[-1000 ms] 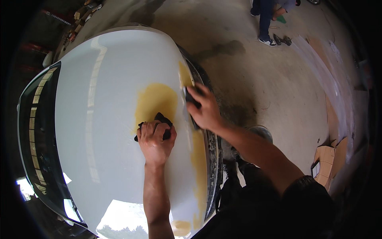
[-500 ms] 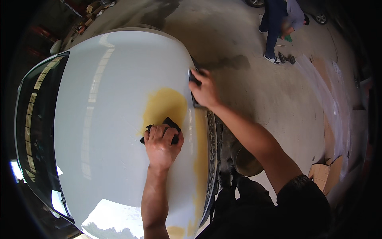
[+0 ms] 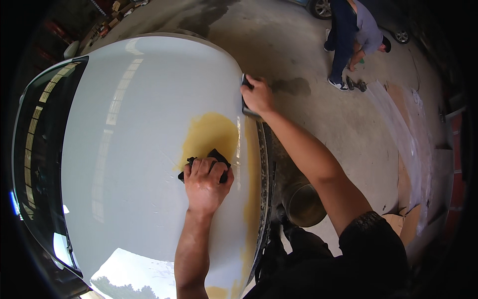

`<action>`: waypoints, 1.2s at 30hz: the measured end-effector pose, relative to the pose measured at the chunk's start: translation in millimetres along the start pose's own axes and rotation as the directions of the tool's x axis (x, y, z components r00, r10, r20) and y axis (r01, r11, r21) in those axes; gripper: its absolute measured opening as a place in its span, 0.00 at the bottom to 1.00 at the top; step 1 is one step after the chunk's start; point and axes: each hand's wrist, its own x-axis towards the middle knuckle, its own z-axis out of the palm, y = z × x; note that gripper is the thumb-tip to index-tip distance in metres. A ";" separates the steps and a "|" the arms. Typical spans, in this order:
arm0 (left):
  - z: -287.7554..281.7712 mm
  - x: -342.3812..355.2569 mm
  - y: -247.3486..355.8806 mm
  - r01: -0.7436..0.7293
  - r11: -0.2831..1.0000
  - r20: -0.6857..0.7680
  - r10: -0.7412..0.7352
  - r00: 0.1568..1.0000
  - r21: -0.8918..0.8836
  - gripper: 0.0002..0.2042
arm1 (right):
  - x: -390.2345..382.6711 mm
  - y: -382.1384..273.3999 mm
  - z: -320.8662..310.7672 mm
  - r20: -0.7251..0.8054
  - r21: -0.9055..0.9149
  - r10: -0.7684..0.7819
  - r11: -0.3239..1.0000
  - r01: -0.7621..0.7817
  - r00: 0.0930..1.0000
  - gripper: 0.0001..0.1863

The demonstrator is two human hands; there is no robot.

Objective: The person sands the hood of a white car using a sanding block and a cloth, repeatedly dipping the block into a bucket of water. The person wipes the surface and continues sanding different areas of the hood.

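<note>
You stand in a car body workshop: a glossy white car hood (image 3: 134, 134) bears dull yellow patches (image 3: 214, 130); right of the hood are a stained grey concrete floor (image 3: 353, 154) and a round, silver-spoked black wheel (image 3: 321, 8).

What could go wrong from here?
The right hand holds a dark block at the curved front edge of the white hood; it might slip off.

The left hand grips a black cloth at the yellow patch; any grit under it could scratch.

A round container stands close to the person's legs; a step might knock it.
</note>
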 end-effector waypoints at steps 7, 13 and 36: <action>0.4 -1.0 -0.5 -0.007 1.000 0.014 0.007 1.000 0.001 0.11 | -48.0 -7.2 -13.1 -0.031 -0.052 -0.159 0.986 0.157 0.987 0.28; -0.6 -0.9 -5.0 -0.022 1.000 0.010 0.022 1.000 -0.019 0.10 | -6.9 -58.3 -21.9 0.033 0.131 0.164 0.977 -0.167 0.986 0.27; -2.7 2.1 -1.9 -0.036 0.999 0.009 0.036 0.999 -0.039 0.11 | -40.2 -27.2 -13.1 -0.082 0.029 0.040 0.999 -0.037 0.996 0.27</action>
